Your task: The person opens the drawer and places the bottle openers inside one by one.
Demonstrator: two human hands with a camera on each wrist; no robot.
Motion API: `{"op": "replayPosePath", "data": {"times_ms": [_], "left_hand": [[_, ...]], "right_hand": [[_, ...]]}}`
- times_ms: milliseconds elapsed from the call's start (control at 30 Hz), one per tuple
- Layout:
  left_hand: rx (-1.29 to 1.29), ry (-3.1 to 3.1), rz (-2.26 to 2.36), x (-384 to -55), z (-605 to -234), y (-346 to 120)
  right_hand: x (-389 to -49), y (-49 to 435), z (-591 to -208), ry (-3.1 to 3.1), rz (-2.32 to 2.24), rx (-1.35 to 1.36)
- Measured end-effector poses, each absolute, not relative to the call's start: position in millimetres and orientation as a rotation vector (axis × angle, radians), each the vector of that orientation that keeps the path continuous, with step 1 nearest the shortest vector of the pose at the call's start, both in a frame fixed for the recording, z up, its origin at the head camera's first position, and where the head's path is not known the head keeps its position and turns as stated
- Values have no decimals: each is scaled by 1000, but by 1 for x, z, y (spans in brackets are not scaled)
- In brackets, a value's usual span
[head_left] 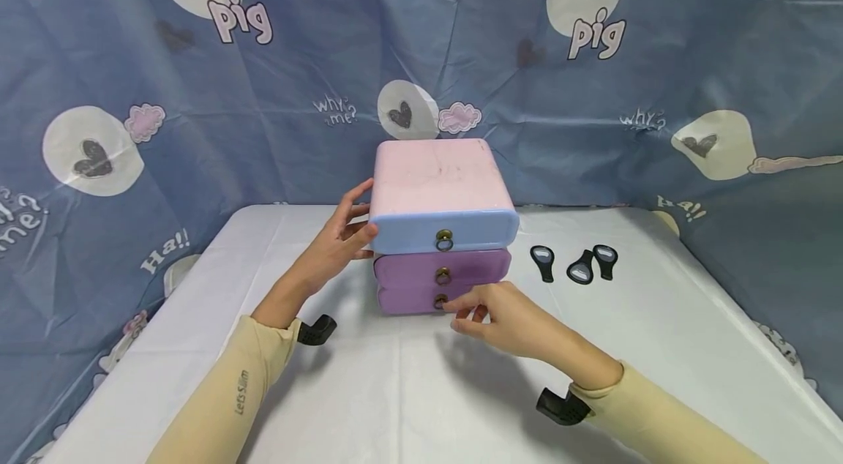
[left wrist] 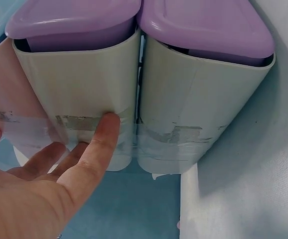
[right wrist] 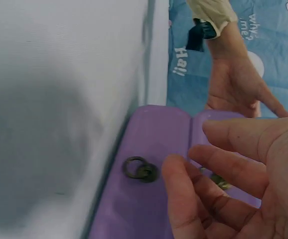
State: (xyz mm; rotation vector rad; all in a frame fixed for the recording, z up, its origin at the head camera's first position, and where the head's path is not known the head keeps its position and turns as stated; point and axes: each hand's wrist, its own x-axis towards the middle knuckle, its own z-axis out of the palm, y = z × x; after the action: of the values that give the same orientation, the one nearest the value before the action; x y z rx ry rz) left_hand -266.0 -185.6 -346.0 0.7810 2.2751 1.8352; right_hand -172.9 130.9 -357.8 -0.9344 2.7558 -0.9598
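A small drawer cabinet point(head_left: 437, 175) stands on the table, its top case pink with a blue drawer front point(head_left: 408, 232). Below are a purple middle drawer point(head_left: 408, 270) and a purple bottom drawer point(head_left: 408, 301), each with a brass ring pull. My left hand point(head_left: 332, 248) rests against the cabinet's left side, its fingers spread; the left wrist view shows a fingertip on the cream side wall point(left wrist: 89, 79). Beside the bottom ring pull point(right wrist: 135, 168), my right hand point(head_left: 503, 317) has its fingers loosely bent. In the right wrist view they hold nothing and stand apart from that ring.
Three black key-fob-shaped objects lie right of the cabinet: one nearest it point(head_left: 543, 263), one in the middle point(head_left: 581, 268), one farther right point(head_left: 605, 260). A white cloth covers the table point(head_left: 356, 405). Behind it hangs a blue printed curtain point(head_left: 316, 25).
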Motion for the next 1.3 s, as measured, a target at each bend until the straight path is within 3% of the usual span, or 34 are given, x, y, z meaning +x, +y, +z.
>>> {"op": "replayPosePath", "data": {"times_ms": [533, 1300], "left_hand": [[700, 2368, 1736, -264, -348, -179], [717, 2443, 1697, -264, -344, -182]], "right_hand": [[-184, 128, -396, 2729, -862, -940], [-188, 113, -394, 2820, -732, -926]]}}
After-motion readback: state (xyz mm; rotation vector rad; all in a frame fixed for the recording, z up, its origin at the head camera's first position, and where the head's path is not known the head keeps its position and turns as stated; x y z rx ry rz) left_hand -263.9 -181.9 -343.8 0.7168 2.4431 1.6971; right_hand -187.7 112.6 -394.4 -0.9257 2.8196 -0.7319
